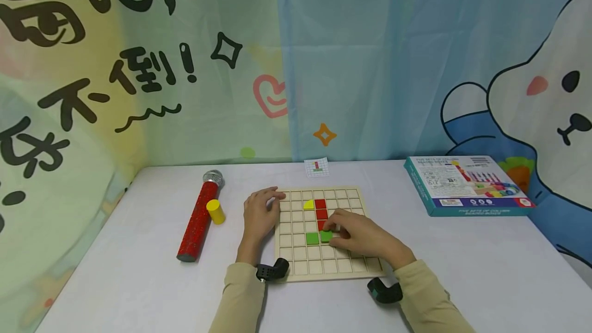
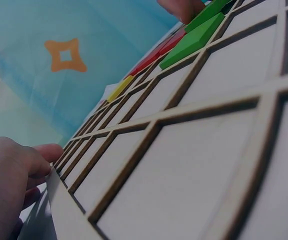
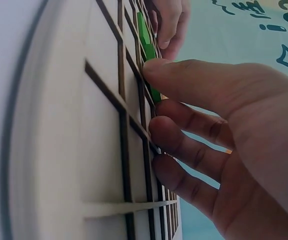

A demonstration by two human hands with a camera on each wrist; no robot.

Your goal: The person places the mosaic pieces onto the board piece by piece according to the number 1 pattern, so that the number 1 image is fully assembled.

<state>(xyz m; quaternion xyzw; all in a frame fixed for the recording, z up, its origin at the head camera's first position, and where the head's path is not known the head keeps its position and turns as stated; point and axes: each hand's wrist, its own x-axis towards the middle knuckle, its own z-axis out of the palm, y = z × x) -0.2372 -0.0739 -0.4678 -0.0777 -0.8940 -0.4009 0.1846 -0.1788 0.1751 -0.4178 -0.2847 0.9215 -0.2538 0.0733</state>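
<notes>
A pale wooden grid board (image 1: pixel 296 269) lies flat on the white table. My left hand (image 1: pixel 260 216) holds its upper left edge with bent fingers. On the board's lower middle, my right hand (image 1: pixel 363 235) pinches a green square tile (image 1: pixel 326 236) between thumb and index finger; the tile looks slightly tilted in its cell. Just left of it sits a second green tile (image 1: pixel 312 239). Above runs a column of red tiles (image 1: pixel 320 204), the lowest partly covered by my right fingers. A yellow triangular tile (image 1: pixel 309 204) touches the column's top left side.
Behind the board lies a small pattern card (image 1: pixel 316 167) showing a red and green figure. To the left are a red microphone (image 1: pixel 199 222) and a yellow cylinder (image 1: pixel 215 211). A teal-edged game box (image 1: pixel 467 186) lies at the back right, before a printed curtain (image 1: pixel 342 66).
</notes>
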